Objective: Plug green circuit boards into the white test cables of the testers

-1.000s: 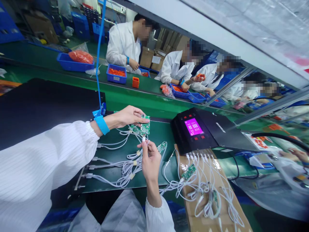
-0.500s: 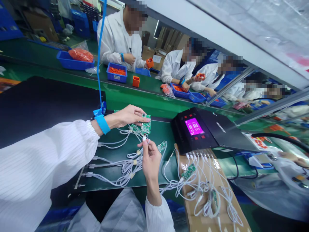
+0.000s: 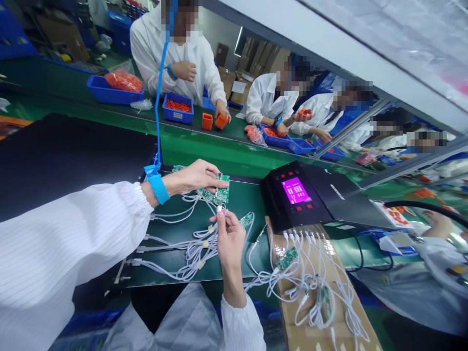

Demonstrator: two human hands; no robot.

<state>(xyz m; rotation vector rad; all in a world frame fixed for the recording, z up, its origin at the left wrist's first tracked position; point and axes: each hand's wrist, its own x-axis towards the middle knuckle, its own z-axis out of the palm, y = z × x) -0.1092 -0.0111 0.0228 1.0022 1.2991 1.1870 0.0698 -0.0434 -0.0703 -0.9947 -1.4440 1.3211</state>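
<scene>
My left hand [image 3: 204, 176], with a blue strap [image 3: 158, 187] on its wrist, pinches a green circuit board [image 3: 223, 191] by its upper part. Just below, my right hand [image 3: 231, 233] grips the white plug [image 3: 219, 208] of a cable at the board's lower edge. Whether the plug is fully seated I cannot tell. Behind my left hand lies another green board [image 3: 206, 195], partly hidden, and one more board [image 3: 246, 220] rests to the right of my right fingers. Bundled white cables [image 3: 197, 248] spread over the green work surface below my hands.
A black tester [image 3: 298, 195] with a lit magenta screen stands at right, its white cables running over a cardboard sheet [image 3: 329, 312]. A black panel [image 3: 73, 165] lies at left. Across the green belt, co-workers in white handle orange parts beside blue bins [image 3: 178, 108].
My hands hold the board and plug almost exactly as before. Across the belt, a co-worker has lowered an orange housing onto the belt beside another one.
</scene>
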